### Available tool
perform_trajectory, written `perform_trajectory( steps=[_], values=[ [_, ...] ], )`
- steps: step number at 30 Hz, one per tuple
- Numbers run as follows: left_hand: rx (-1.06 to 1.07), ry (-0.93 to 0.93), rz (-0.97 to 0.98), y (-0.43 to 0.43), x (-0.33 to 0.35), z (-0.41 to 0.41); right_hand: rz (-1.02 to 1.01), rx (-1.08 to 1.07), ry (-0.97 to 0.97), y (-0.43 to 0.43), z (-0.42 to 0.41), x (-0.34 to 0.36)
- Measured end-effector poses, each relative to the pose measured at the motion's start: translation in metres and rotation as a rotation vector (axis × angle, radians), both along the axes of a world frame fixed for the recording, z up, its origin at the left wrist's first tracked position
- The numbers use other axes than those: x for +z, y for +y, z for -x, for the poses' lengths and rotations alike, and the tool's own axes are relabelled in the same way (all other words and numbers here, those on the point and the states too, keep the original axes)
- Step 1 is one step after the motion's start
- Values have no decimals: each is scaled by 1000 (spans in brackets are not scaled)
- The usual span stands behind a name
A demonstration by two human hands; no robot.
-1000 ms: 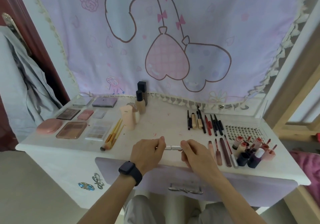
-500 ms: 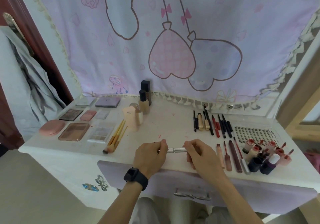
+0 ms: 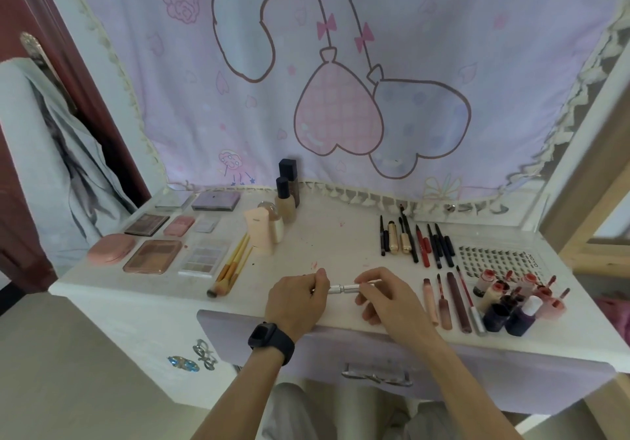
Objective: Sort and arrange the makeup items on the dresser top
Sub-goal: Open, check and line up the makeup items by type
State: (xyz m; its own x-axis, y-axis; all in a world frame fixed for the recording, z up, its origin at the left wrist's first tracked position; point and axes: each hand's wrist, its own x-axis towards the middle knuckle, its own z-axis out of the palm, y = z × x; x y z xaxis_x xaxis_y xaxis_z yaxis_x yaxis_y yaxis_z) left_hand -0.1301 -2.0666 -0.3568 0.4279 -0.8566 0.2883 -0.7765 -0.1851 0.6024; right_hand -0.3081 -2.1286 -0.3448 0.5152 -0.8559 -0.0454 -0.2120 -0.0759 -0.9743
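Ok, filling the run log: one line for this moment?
left hand: pinches silver tube | right hand: pinches its other end | at dresser front

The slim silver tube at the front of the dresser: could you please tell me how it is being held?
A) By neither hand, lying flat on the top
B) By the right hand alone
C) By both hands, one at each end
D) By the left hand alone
C: the left hand pinches one end of the silver tube and the right hand pinches the other.
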Motion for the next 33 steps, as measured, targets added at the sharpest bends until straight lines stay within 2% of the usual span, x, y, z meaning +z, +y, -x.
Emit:
perform_trajectory(
  steps=[8, 11, 14, 19, 24, 28, 33],
  values=[
    [8, 24, 2, 1, -1, 0, -43, 11, 50, -3, -1, 6],
    [5, 15, 5, 1, -1, 0, -18, 9, -6, -2, 1, -1],
    [3, 21, 9, 0, 0, -1, -85, 11, -69, -5, 3, 2],
    [-4, 34, 15, 1, -1, -1, -35, 13, 34, -2, -2, 5],
    [16, 86, 50, -2, -4, -3, -11, -118, -157, 5, 0, 0],
    [24, 149, 87, -4, -6, -6, 105, -158, -132, 14, 3, -1],
    [23, 246, 123, -5, -5, -9, 379, -152, 24, 18, 5, 13]
  ],
)
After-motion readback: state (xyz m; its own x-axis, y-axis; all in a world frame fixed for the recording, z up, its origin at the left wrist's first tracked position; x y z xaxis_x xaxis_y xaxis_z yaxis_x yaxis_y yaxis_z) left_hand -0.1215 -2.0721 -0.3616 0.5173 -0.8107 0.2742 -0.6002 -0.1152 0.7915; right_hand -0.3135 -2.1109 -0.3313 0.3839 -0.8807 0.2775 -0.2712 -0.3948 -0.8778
